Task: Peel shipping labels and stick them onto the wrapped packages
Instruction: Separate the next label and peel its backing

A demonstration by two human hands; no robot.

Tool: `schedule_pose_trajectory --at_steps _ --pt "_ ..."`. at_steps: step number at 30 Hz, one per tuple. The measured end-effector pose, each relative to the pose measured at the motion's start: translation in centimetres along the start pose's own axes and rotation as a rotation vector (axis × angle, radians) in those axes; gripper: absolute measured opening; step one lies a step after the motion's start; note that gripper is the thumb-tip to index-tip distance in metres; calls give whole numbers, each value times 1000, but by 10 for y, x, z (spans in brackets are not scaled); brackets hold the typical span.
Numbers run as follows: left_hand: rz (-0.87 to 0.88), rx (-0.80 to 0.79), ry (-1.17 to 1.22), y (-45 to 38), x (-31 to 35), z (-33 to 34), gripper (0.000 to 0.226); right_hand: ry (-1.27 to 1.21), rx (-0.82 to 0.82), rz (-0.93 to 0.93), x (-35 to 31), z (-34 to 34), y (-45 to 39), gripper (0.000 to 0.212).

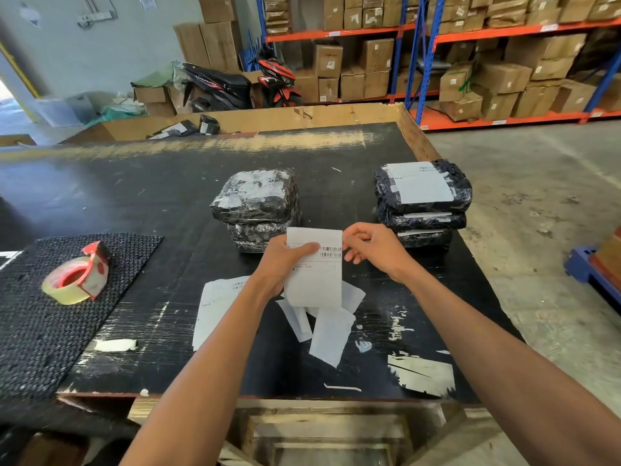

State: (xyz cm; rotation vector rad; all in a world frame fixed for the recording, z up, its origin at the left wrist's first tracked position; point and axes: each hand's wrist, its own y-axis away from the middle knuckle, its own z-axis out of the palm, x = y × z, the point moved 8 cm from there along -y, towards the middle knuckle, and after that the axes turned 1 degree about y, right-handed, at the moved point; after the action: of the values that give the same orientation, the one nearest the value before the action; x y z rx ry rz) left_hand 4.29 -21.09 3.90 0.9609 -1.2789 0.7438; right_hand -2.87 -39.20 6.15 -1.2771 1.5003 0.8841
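Observation:
My left hand (285,260) grips a white shipping label (316,277) upright above the black table (134,196), thumb across its printed face. My right hand (373,250) pinches the label's upper right edge beside the barcode. Behind the label stands a stack of black wrapped packages (257,200) with no label on top. To the right is a second stack (421,196) whose top package carries a white label (420,181). More labels (218,304) and peeled backing sheets (331,334) lie on the table under my hands.
A tape dispenser (79,275) with a red core rests on a black mesh mat (50,314) at the left. A cardboard bin (235,121) holding dark parcels sits behind the table. Shelves of cartons (470,62) and a parked scooter (235,84) stand beyond.

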Motion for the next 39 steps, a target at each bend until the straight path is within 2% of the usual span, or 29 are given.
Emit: schedule_pose_trajectory --at_steps 4,8,11,13,14,16,18,19,23,32,35,39 --pt "-14 -4 11 0 -2 1 26 -37 -29 14 2 2 -1 14" --pt "20 -18 2 -2 3 3 35 -188 -66 19 -1 5 0 14" --pt "165 36 -150 -2 18 6 61 -242 -63 3 -8 5 0 15" --pt "309 167 -327 1 35 7 74 -250 -50 -15 -13 5 -1 17" --pt "395 241 -372 6 45 7 69 -251 -38 -25 -16 5 -2 17" --pt "510 279 -326 12 63 11 38 -234 -6 -53 -21 4 -4 17" --pt "540 187 -290 11 72 21 11 -172 21 -97 -26 2 -6 16" --pt "532 139 -279 10 74 25 6 -133 29 -121 -29 2 -7 16" --pt "463 58 -194 6 74 34 11 -24 52 -204 -38 2 -7 18" --pt "348 81 -43 2 68 33 6 45 98 -201 -44 0 -7 19" --pt "206 82 231 1 61 31 8 -208 173 -63 -31 -5 -10 16" --pt "47 104 577 -3 48 22 6 -884 295 217 2 -7 -9 12"
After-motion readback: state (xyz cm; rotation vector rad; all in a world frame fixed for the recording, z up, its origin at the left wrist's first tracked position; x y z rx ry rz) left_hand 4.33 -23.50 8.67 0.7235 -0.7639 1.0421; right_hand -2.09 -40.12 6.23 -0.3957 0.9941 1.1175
